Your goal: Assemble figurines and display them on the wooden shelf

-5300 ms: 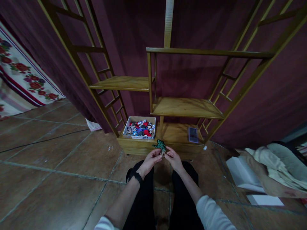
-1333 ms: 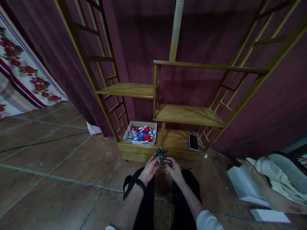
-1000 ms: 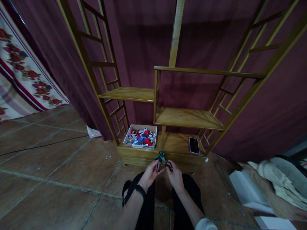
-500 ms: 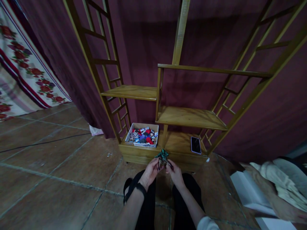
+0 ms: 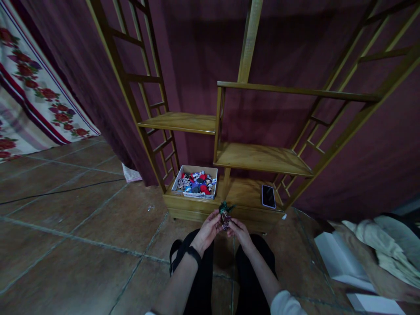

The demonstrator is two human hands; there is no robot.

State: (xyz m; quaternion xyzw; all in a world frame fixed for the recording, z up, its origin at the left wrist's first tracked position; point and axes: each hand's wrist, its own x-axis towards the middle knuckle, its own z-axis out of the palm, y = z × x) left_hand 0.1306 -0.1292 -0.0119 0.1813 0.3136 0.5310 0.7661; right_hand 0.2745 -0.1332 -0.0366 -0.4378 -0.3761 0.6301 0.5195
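Note:
Between both hands, in front of the low cabinet, is a small figurine (image 5: 225,214), dark green at the top and purplish brown lower down. Its fine shape is too small to make out. My left hand (image 5: 210,227), with a black band on the wrist, pinches it from the left. From the right, the fingers of my right hand (image 5: 239,232) close on its lower part. Just beyond, a shallow cardboard box (image 5: 197,196) holds several small red, blue, black and white toys.
A wooden shelf unit (image 5: 264,158) stands ahead against a dark red curtain (image 5: 197,52). On its low right surface lies a phone (image 5: 268,197). White boxes (image 5: 341,262) and a pale cloth (image 5: 383,247) are at the right. A black cable (image 5: 65,191) crosses the tiled floor.
The figurine has turned in my hands; its lower part, spread wide before, now looks narrower. Both hands still hold it. The view has shifted slightly.

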